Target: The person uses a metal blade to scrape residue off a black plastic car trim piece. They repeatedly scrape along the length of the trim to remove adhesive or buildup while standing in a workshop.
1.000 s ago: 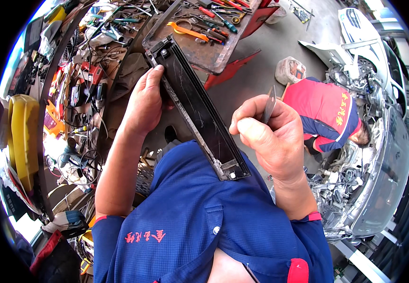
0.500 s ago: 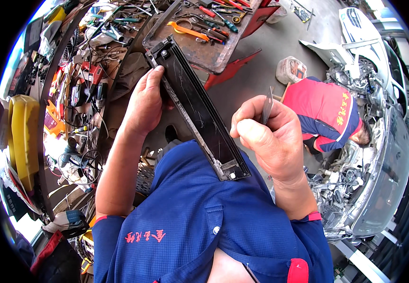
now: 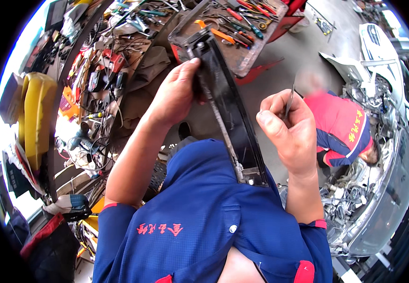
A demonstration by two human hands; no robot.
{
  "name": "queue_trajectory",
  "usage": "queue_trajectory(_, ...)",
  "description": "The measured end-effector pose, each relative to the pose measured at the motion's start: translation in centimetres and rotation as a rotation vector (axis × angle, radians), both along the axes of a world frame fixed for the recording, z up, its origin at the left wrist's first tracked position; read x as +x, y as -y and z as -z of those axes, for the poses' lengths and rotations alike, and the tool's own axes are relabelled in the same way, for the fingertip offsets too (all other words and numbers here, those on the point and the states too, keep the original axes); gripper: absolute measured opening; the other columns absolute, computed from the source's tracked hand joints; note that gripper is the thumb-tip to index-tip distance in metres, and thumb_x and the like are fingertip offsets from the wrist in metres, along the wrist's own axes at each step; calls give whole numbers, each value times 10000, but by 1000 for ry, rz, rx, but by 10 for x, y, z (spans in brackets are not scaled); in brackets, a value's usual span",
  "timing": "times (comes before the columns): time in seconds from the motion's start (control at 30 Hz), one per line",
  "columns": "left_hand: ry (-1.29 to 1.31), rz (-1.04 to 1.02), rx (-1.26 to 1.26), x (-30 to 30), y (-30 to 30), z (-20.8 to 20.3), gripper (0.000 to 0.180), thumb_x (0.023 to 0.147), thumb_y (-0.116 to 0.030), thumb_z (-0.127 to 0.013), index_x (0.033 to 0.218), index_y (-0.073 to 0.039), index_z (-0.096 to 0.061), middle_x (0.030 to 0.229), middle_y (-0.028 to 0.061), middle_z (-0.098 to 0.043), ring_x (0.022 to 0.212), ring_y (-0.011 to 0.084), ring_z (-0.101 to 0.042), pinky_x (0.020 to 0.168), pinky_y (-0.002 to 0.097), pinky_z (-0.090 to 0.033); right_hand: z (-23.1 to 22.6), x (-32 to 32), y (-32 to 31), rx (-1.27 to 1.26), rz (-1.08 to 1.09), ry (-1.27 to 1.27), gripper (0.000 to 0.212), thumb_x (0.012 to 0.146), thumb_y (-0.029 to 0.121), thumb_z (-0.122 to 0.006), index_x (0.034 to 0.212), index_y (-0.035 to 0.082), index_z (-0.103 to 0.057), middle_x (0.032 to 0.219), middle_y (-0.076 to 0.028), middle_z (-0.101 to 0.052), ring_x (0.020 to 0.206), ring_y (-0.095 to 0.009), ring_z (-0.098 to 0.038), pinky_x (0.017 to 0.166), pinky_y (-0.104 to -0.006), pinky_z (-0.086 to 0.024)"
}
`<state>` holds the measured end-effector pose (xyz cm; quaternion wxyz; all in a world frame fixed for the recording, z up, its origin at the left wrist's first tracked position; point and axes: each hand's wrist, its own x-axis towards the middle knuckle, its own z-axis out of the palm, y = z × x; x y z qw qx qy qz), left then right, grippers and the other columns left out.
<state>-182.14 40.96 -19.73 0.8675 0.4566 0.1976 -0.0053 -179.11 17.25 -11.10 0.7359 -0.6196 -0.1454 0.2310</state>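
- The long black grooved panel (image 3: 230, 111) slants between the hands, its lower end at the blue shirt (image 3: 204, 207); it now stands steeper than a moment ago.
- The left hand (image 3: 174, 96) is clamped on its upper edge.
- The right hand (image 3: 287, 129), apart from the left, pinches a thin metal blade (image 3: 289, 101), now turned edge-on and clear of the panel, so not working on it.
- Beyond: the tool tray (image 3: 246, 70) and a stooping co-worker (image 3: 341, 118).

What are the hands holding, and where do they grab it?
The left hand holds a long black part by its left edge, near the far end. The right hand pinches a thin metal strip by its lower part.
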Motion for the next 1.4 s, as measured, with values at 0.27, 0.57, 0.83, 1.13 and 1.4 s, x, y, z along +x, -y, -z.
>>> queue_trajectory(0.27,113,166,223,0,1,-29,374,1113,-349,-506,1139,-13,-668,902,26,-704,739,98,-629,675,273,-526,1,7,-21,-28,-53,-50,246,959,73,-754,1152,-32,-641,917,18,-663,743,-2,-549,660,-174,-447)
queue_trajectory(0.57,203,338,373,-16,5,-46,354,980,-177,-687,1280,3,-634,985,-6,-708,786,42,-611,675,222,-511,1,4,-13,-162,-44,93,200,933,42,-728,1105,-46,-675,904,-5,-691,731,-6,-555,654,-175,-444)
queue_trajectory(0.83,132,408,528,-15,-1,-68,304,958,-137,-605,1219,-3,-687,917,-7,-708,731,63,-616,653,244,-520,-3,-1,-16,-180,-16,182,186,918,28,-723,1084,-44,-678,855,24,-668,677,18,-486,603,-155,-391)
queue_trajectory(1.13,85,578,1066,-6,-3,-82,267,945,-156,-567,1079,43,-684,830,170,-716,755,271,-701,719,405,-563,-5,1,-24,-236,-12,373,159,873,32,-756,997,-21,-671,757,37,-614,626,2,-477,552,-186,-396)
queue_trajectory(1.4,-92,488,1402,-5,18,-91,300,904,-266,-626,951,12,-729,869,250,-711,873,449,-694,794,525,-550,-1,0,-28,-278,51,499,166,842,22,-757,983,-18,-678,727,-5,-618,617,-31,-536,549,-222,-444)
